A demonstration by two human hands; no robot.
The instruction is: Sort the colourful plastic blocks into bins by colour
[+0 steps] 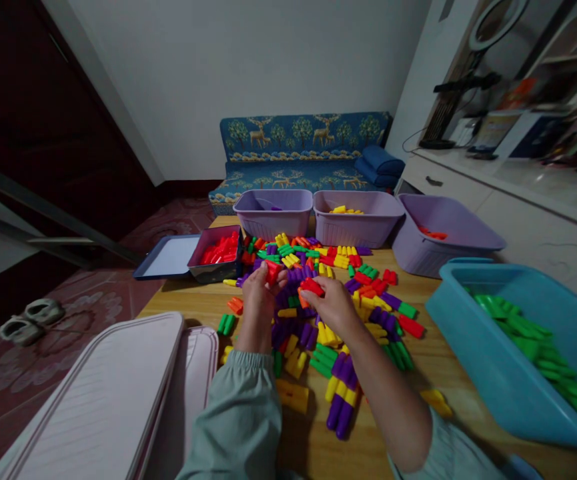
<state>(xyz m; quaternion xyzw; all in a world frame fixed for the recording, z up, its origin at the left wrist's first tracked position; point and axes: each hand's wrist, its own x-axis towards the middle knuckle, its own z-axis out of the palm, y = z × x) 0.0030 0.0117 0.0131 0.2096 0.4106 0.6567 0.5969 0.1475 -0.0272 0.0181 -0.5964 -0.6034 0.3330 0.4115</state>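
My left hand [258, 293] is closed on a red plastic building block [272, 272], raised over the heap. To its right, my right hand [332, 303] pinches another red building block [311, 288], with an orange piece showing just below it by the fingers. Beneath both hands spreads a loose pile of bullet-shaped building blocks in purple [308, 337], yellow [295, 363], green [323, 360], red and orange. A joined stack of purple and yellow blocks [342, 400] lies nearest to me, under my right forearm.
A dark box of red blocks [199, 267] stands back left beside its lid [161, 257]. Three lilac bins [273, 223] line the table's far side. At the right is a blue bin [473, 347] with green blocks. Pale lids [103, 387] lie at the left; a patterned sofa [298, 170] stands behind.
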